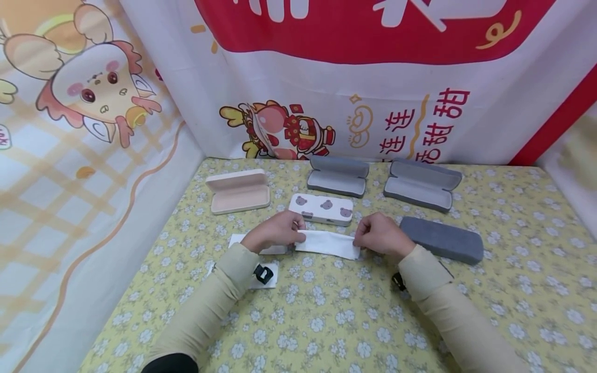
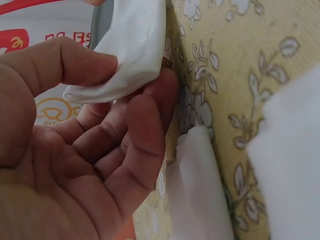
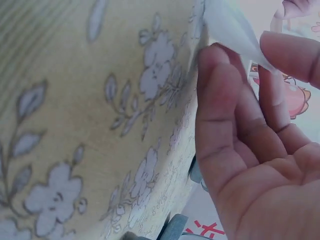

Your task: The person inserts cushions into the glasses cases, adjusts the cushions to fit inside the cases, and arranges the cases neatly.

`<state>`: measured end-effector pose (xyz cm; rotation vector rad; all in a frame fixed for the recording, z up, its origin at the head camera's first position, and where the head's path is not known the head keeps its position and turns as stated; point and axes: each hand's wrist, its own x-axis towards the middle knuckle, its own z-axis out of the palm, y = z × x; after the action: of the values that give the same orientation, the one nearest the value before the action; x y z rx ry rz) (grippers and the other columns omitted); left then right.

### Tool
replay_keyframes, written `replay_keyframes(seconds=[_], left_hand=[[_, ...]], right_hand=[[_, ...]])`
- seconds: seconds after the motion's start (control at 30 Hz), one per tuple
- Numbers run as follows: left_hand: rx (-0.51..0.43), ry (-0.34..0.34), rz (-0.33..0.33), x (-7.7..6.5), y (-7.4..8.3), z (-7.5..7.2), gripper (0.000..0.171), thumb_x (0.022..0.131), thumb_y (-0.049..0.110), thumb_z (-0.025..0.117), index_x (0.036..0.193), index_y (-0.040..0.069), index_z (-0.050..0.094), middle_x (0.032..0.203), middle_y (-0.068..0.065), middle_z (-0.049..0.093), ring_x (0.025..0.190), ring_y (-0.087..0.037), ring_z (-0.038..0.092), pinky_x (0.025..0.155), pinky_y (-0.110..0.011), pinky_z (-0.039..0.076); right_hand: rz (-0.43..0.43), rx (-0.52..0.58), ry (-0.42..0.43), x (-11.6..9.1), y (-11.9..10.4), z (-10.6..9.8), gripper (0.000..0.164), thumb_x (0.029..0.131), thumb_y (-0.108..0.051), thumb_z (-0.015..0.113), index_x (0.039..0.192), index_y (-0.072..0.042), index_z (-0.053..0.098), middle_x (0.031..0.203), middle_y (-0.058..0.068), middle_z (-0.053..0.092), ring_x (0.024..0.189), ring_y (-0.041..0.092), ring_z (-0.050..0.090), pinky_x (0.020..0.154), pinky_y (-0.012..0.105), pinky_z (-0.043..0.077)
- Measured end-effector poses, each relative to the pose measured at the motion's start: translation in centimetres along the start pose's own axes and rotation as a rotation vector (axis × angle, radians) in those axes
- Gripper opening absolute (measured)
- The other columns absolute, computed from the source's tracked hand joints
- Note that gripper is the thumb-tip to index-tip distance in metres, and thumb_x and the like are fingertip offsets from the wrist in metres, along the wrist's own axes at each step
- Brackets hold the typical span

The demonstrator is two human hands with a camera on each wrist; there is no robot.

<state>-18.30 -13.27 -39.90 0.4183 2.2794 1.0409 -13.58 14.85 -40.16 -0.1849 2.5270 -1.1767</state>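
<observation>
A white cloth [image 1: 328,243], folded into a long strip, stretches between both hands just above the table. My left hand [image 1: 279,229] pinches its left end; the left wrist view shows the thumb [image 2: 90,65] on top of the folded cloth [image 2: 132,47] and fingers beneath. At the other end, my right hand [image 1: 380,235] pinches a corner, and in the right wrist view the cloth [image 3: 232,30] hangs between thumb and fingers. Directly behind the strip lies a shut white glasses case with bear prints [image 1: 322,208].
Behind stand a beige glasses case [image 1: 240,191] and two grey cases [image 1: 337,178] [image 1: 420,186], all with lids raised. A closed dark grey case [image 1: 443,239] lies beside my right hand. More folded white cloths [image 1: 274,249] [image 1: 270,280] lie by my left forearm on the flowered tablecloth [image 1: 322,321].
</observation>
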Motion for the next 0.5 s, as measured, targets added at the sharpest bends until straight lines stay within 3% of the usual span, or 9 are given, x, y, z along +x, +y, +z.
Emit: replay_keyframes(seconds=[0.2, 0.33, 0.5], left_hand=[[-0.136, -0.025, -0.01, 0.1, -0.2, 0.1, 0.013, 0.089, 0.0, 0.067, 0.099, 0.003, 0.058, 0.067, -0.004, 0.054, 0.061, -0.019, 0.058, 0.061, -0.035, 0.053], [-0.155, -0.034, -0.006, 0.0, 0.1, 0.0, 0.02, 0.089, 0.003, 0.072, 0.106, 0.004, 0.062, 0.064, -0.002, 0.049, 0.061, -0.024, 0.058, 0.064, -0.038, 0.053], [-0.168, -0.035, 0.001, -0.3, 0.7, -0.1, 0.021, 0.086, 0.002, 0.077, 0.106, 0.003, 0.067, 0.062, -0.002, 0.044, 0.062, -0.027, 0.06, 0.062, -0.039, 0.051]], right_hand=[[-0.038, 0.095, 0.038, -0.2, 0.2, -0.1, 0.004, 0.086, -0.005, 0.07, 0.082, -0.005, 0.069, 0.075, 0.01, 0.066, 0.063, 0.026, 0.06, 0.055, 0.035, 0.047], [-0.038, 0.163, 0.083, -0.5, 0.3, -0.3, 0.003, 0.087, -0.005, 0.069, 0.088, -0.001, 0.068, 0.079, 0.009, 0.064, 0.066, 0.026, 0.059, 0.059, 0.037, 0.05], [-0.02, 0.264, 0.128, -0.9, 0.4, -0.7, 0.012, 0.089, -0.003, 0.068, 0.099, 0.003, 0.068, 0.085, 0.013, 0.067, 0.074, 0.034, 0.064, 0.066, 0.045, 0.055]])
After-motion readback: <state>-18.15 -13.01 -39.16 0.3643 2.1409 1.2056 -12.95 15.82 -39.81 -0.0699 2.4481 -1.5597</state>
